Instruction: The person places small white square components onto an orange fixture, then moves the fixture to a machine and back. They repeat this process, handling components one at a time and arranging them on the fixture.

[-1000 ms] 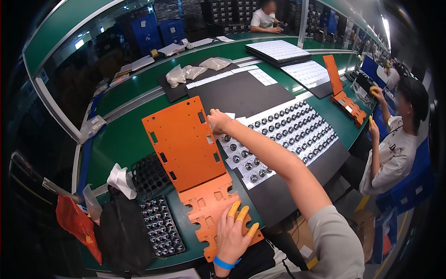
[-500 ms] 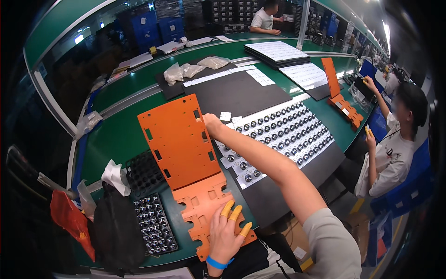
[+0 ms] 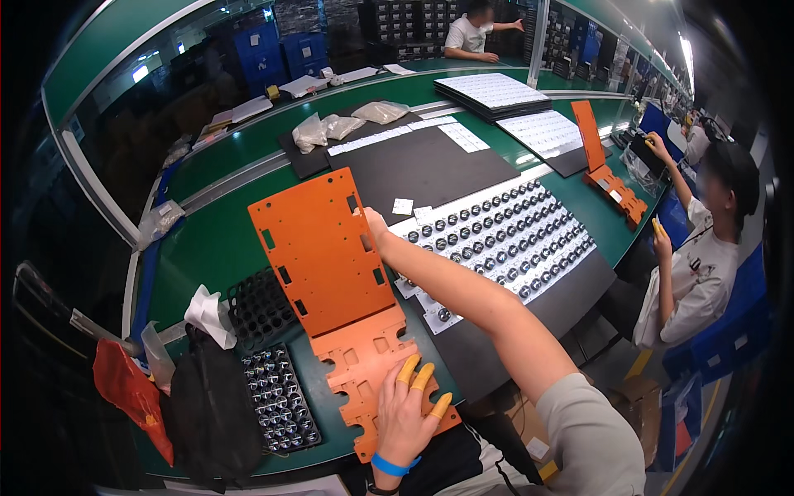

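An orange hinged fixture stands before me, its flat base on the table and its perforated lid raised. My left hand lies over the near right part of the base, fingers stretched out, with yellow finger cots on several of them and a blue band at the wrist. My right hand grips the lid's right edge; the lid hides most of its fingers. Under my right forearm, white circuit panels carry rows of round black parts with shiny tops. Left of the base is a black tray of similar shiny round parts.
A black pocketed tray, a black bag and a red bag are at left. Plastic bags and stacked white panels lie farther back. A co-worker sits at right beside another orange fixture.
The view has shifted slightly. My hands stay at the base and the lid's edge. The far person at the back has stretched an arm out to the right.
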Tool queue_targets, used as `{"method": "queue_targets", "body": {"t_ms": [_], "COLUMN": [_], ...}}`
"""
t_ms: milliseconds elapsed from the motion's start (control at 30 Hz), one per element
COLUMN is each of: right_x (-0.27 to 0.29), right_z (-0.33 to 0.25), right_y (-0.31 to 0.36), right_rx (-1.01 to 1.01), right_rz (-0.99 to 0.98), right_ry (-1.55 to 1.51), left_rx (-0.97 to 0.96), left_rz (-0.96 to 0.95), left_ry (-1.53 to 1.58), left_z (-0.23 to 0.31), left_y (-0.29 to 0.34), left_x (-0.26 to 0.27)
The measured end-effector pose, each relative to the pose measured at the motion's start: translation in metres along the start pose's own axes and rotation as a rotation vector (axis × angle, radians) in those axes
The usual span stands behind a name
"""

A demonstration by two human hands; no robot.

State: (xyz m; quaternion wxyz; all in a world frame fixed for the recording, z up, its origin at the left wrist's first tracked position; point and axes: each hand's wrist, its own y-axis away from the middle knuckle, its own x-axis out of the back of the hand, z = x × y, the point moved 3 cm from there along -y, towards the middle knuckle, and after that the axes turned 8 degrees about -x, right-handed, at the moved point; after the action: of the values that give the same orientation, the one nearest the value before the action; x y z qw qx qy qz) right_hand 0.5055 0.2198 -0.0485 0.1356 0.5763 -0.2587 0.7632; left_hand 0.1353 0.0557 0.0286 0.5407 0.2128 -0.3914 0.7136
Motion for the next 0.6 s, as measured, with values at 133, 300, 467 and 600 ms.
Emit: {"method": "queue_targets", "body": {"t_ms": [133,300,467,600], "right_x": [0.012,0.039,0.031,0.028], "right_z": [-0.018,-0.018,0.014,0.013], "right_y": [0.004,0.012,0.01,0.018], "right_rx": [0.034,0.053,0.072,0.046], "right_rz": [-0.056,0.088,0.243,0.2], "right_ry": [0.04,-0.095,-0.069,-0.068], "left_rx": [0.018,0.036,0.01,0.021], "left_rz": [0.013,0.025,0.017,0.015], "left_ry": [0.008,0.012,0.023,0.019], "left_z": [-0.004,-0.006,-0.003,-0.005], "left_y": [0.002,0.005,0.001,0.002], "left_x": [0.001,0.002,0.0,0.0]}}
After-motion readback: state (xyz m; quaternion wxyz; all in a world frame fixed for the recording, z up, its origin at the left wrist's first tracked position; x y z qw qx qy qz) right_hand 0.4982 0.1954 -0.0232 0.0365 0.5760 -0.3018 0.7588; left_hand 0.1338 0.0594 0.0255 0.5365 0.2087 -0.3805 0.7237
